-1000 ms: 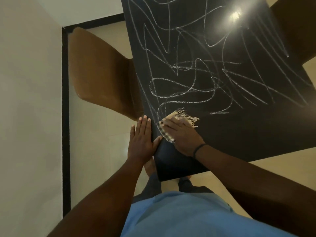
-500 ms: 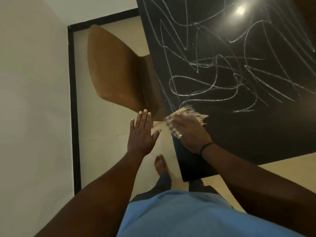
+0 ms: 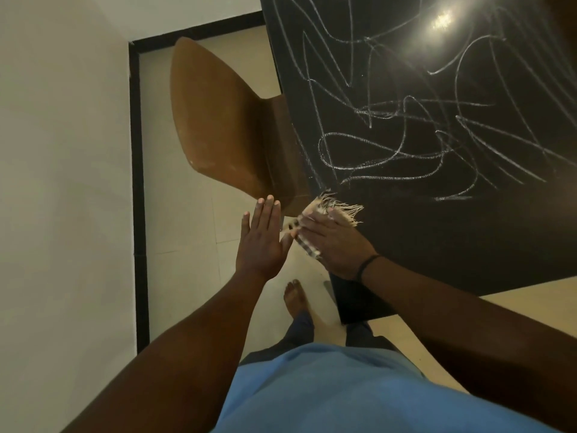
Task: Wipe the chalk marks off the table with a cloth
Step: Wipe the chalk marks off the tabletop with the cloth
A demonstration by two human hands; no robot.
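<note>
Chalk marks (image 3: 406,145) covered most of the table (image 3: 468,245); right hand (image 3: 337,245) pressed the cloth (image 3: 337,210) flat at its near-left edge, left hand (image 3: 262,242) spread, empty.

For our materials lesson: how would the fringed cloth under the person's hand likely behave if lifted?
The cloth would probably flop, since it bunches under the right hand. Its loose fringe suggests a light weave that may snag on the table edge.

Dim warm indoor light, overhead lamp glare on the glossy table (image 3: 468,251), wide-angle edge stretch.
</note>
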